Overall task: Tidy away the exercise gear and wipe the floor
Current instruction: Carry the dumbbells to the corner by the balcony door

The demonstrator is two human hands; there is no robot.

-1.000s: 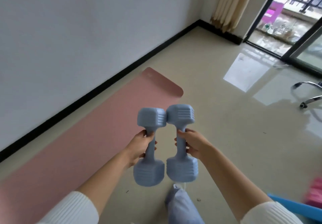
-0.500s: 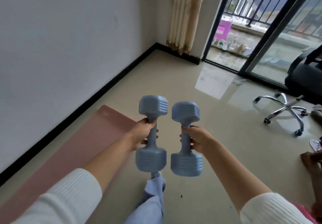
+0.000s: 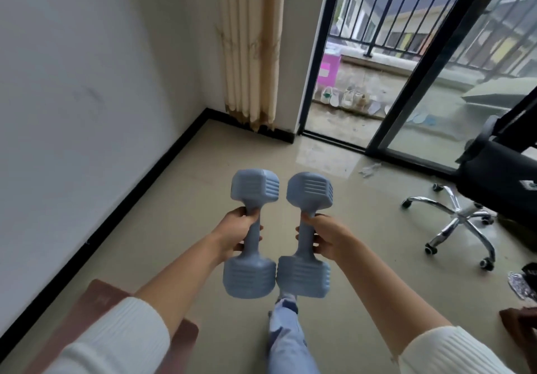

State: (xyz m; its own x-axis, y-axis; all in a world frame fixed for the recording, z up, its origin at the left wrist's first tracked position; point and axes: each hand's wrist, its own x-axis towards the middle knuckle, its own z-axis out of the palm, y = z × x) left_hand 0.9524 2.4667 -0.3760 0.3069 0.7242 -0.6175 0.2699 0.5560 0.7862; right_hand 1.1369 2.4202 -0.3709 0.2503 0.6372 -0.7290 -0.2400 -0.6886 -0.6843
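Two pale blue dumbbells hang upright in front of me, side by side, above the beige tiled floor. My left hand [image 3: 236, 232] grips the handle of the left dumbbell [image 3: 252, 234]. My right hand [image 3: 325, 237] grips the handle of the right dumbbell [image 3: 306, 235]. Their lower heads touch or nearly touch. The end of the pink exercise mat [image 3: 96, 301] lies on the floor at the lower left, beside the wall and partly behind my left sleeve.
A white wall with a black skirting board [image 3: 162, 164] runs along the left. Cream curtains [image 3: 250, 45] hang in the corner beside an open balcony door [image 3: 348, 82]. A black office chair [image 3: 465, 213] with a chrome wheeled base stands at the right. My leg [image 3: 286, 338] shows below.
The view has swung up and right, toward the corner and the balcony door. The mat has slid down to the lower left. Both hands still hold the dumbbells, which have come closer together.
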